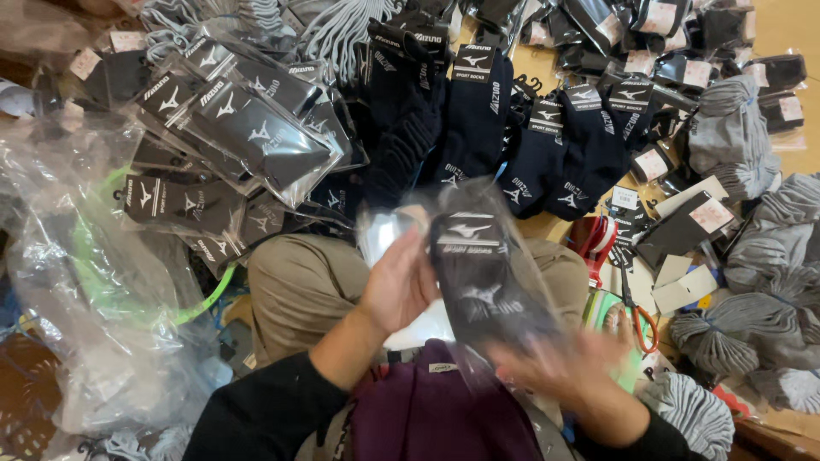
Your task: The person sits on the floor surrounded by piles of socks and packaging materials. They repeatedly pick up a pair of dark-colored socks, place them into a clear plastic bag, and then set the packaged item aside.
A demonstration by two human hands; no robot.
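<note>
Left hand (400, 282) grips the upper left edge of a clear plastic sleeve (512, 256) holding a pair of black sport socks (478, 273). Right hand (572, 367), motion-blurred, sits at the sleeve's lower end. Person seated, khaki trousers (299, 286). Bagged black socks (248, 128) piled left; loose navy socks (478, 119) ahead; grey sock bundles (735, 137) right. Orange-handled scissors (639, 316) near the right hand.

Right hand (568, 367) blurred — grip unclear (bagged sock (483, 273) too).
</note>
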